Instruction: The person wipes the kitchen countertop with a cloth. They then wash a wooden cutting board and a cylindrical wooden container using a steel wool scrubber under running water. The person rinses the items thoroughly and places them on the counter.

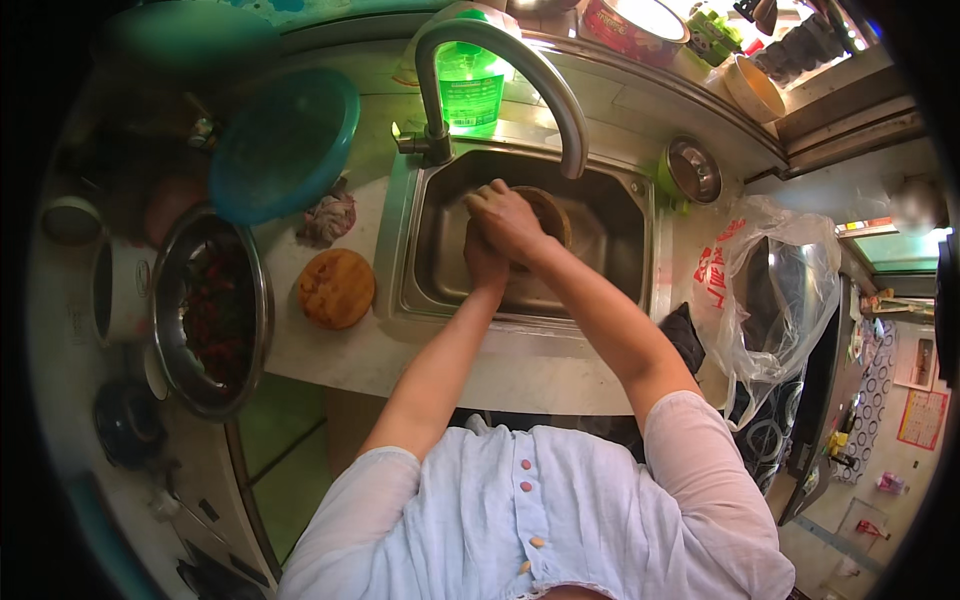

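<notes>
Both hands are together over the stainless steel sink, under the curved faucet. My right hand lies across the top of my left hand, its fingers bent. Whether anything is between the hands cannot be seen. Just behind and to the right of them, a round brown-rimmed vessel stands in the sink, partly covered by my right hand. A green pump bottle is behind the faucet.
Left of the sink are a round wooden board, a crumpled cloth, a teal basin and a steel bowl of red and green food. Right are a small metal bowl and a clear plastic bag.
</notes>
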Available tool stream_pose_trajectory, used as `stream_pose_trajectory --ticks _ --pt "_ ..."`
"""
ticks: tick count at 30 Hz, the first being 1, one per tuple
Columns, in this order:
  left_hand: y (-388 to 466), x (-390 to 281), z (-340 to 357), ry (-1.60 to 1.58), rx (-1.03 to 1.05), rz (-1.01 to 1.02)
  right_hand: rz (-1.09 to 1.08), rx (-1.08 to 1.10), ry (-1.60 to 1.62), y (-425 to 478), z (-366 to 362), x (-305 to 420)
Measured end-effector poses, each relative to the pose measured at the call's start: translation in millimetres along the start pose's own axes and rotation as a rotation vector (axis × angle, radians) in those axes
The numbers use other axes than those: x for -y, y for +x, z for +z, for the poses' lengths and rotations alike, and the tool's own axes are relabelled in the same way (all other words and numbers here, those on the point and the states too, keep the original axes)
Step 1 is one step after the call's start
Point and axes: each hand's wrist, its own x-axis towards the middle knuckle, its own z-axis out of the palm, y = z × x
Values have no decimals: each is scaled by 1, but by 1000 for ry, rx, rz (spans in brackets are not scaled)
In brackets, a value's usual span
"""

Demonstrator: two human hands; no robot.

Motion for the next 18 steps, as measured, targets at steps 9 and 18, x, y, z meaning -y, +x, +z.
stream_pose_trajectory --ticks 9,18 --pt "9 12 11 175 6 81 -31 16 -40 3 7 11" --pt "18 24 12 -157 -13 9 122 -204 -58 -3 -9 -15"
